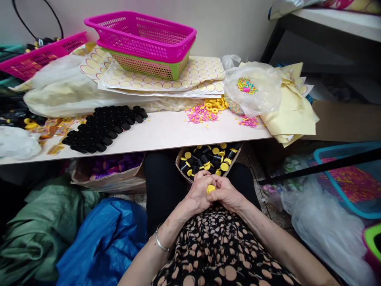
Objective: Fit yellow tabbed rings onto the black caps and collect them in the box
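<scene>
Both my hands meet over my lap, just below the table edge. My left hand (199, 193) and my right hand (226, 193) are closed together around a small item with a yellow cap (210, 188); only the cap shows between the fingers. Right beyond them a cardboard box (180, 158) holds several small black tubes with yellow caps (205, 159). On the white table (166, 133) lie a cluster of black tubes without caps (102, 127), loose yellow rings (214, 105) and pink beads (201, 115).
Stacked pink and green baskets (143, 39) sit on sticker sheets (166, 79) at the back. A clear bag of coloured beads (251, 87) and yellow paper sheets (293, 113) lie on the right. Blue and green bags (101, 242) fill the floor left; a blue-rimmed basket (348, 174) stands right.
</scene>
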`<act>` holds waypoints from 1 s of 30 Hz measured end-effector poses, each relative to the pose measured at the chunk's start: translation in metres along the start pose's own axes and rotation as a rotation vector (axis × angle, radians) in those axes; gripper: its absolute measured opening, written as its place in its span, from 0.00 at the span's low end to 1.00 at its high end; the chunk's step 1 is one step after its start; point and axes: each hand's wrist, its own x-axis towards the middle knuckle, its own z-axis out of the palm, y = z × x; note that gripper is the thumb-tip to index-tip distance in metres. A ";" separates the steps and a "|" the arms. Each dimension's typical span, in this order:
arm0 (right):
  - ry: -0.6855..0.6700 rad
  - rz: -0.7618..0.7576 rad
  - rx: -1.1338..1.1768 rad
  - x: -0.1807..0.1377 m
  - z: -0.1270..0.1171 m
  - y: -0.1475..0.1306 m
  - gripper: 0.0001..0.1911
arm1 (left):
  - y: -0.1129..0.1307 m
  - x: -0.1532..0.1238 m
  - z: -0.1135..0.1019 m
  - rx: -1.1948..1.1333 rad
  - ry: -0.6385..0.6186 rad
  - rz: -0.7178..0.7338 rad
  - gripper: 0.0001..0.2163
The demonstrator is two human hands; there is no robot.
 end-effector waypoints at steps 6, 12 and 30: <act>0.087 0.002 0.019 0.011 -0.002 0.010 0.18 | -0.015 0.002 0.010 0.073 0.039 -0.079 0.07; -0.061 0.004 0.096 0.011 -0.009 0.016 0.24 | -0.021 -0.001 0.008 -0.055 0.066 -0.099 0.09; -0.059 -0.026 -0.095 0.024 -0.007 0.008 0.20 | -0.017 0.005 0.003 0.023 0.069 0.038 0.10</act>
